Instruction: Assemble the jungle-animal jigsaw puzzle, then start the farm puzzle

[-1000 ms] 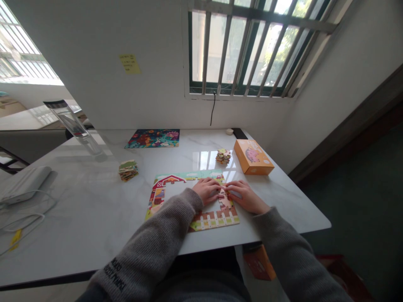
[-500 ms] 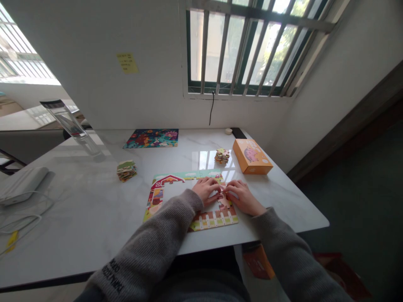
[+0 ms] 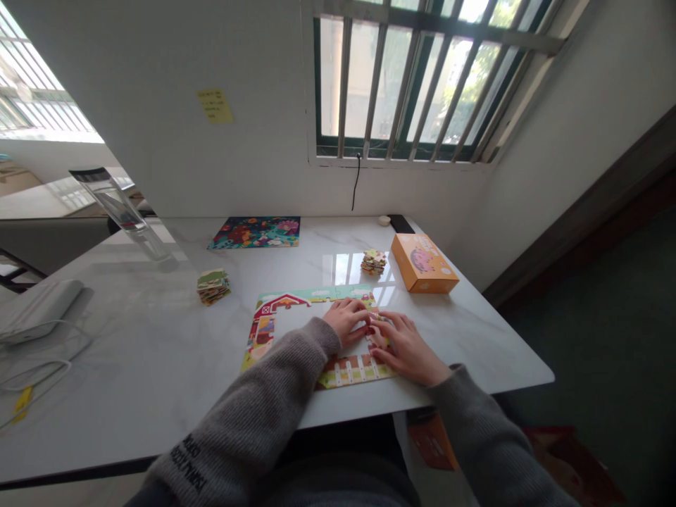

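A farm-scene puzzle (image 3: pixel 359 370) lies on the white table, its border joined around a bare white middle. My left hand (image 3: pixel 346 320) rests at the inner right part of the frame, fingers bent and close together over the pieces; whether they pinch a piece is hidden. On the puzzle's right side lies my right hand (image 3: pixel 406 345), fingers spread over the pieces near the left fingertips. Beyond the puzzle stand two stacks of pieces, one (image 3: pixel 374 263) behind my hands and another (image 3: pixel 213 286) to the left.
An orange box (image 3: pixel 424 263) stands at the right, with a black object (image 3: pixel 401 224) behind it. A dark picture board (image 3: pixel 256 232) lies near the wall. Farther left are a clear bottle (image 3: pixel 121 211), a white device (image 3: pixel 43 310) and cables (image 3: pixel 63 364).
My right hand has moved slightly down and toward me along the puzzle's right side, and its fingers have spread. My left hand has hardly moved.
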`<control>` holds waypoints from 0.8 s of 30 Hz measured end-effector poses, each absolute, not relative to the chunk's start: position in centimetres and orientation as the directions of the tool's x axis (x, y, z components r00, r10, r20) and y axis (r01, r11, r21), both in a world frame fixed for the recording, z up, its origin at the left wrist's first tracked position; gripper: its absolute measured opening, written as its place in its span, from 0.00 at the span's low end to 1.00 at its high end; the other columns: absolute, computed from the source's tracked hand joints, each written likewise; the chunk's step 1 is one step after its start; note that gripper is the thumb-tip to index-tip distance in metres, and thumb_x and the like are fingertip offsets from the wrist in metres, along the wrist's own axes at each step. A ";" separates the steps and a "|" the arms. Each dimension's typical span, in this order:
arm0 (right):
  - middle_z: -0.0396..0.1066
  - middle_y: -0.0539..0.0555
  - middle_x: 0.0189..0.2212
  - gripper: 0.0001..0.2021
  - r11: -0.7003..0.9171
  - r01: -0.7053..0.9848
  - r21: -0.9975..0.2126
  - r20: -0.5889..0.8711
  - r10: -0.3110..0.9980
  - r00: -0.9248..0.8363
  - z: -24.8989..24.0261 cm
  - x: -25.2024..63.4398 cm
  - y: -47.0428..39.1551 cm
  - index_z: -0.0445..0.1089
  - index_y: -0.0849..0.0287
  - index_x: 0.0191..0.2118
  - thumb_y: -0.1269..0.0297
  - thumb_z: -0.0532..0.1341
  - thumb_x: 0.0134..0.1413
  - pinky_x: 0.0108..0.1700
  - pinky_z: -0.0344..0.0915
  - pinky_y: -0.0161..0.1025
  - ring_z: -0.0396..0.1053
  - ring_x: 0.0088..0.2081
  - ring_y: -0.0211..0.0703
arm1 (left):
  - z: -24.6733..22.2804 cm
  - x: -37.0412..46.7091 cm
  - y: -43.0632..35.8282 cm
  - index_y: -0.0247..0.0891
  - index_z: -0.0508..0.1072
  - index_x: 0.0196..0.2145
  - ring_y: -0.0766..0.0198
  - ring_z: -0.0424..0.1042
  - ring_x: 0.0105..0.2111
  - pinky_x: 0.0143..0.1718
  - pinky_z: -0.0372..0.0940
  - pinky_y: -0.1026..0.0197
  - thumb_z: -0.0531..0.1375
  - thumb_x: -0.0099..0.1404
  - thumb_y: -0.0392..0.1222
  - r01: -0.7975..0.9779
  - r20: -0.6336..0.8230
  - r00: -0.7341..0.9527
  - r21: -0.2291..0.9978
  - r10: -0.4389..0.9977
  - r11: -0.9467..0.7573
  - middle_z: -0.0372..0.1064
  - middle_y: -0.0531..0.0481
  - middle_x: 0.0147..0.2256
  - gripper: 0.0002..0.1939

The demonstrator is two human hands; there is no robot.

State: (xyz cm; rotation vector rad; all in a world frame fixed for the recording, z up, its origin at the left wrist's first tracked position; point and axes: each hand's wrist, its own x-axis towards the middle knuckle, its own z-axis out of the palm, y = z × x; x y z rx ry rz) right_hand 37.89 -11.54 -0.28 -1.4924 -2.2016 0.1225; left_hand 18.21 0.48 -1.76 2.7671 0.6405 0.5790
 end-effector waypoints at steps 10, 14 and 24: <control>0.45 0.59 0.72 0.47 0.434 0.855 -0.283 0.165 0.901 -0.402 -0.3 37.7 -12.7 0.50 0.49 0.71 0.45 0.69 0.50 0.70 0.43 0.62 0.42 0.72 0.60 | 1.0 15.6 0.0 0.41 0.71 0.51 0.49 0.65 0.54 0.56 0.61 0.43 0.60 0.66 0.45 0.444 0.281 0.796 0.332 0.536 -0.832 0.67 0.42 0.53 0.16; 0.44 0.59 0.72 0.48 0.438 0.849 -0.294 0.155 0.899 -0.410 -0.1 37.7 -12.8 0.50 0.49 0.71 0.44 0.69 0.48 0.70 0.43 0.62 0.42 0.72 0.62 | 1.9 10.0 -1.5 0.42 0.70 0.53 0.46 0.63 0.57 0.59 0.60 0.41 0.62 0.64 0.49 0.465 0.285 0.796 0.279 0.534 -0.841 0.63 0.40 0.58 0.21; 0.46 0.57 0.72 0.42 0.467 0.835 -0.291 0.178 0.884 -0.432 -0.7 38.0 -12.8 0.55 0.47 0.69 0.47 0.69 0.50 0.70 0.44 0.64 0.44 0.71 0.62 | 0.1 -4.5 -7.4 0.48 0.67 0.60 0.45 0.64 0.58 0.58 0.64 0.45 0.66 0.58 0.51 0.721 0.255 0.587 0.269 0.769 -0.639 0.62 0.43 0.61 0.32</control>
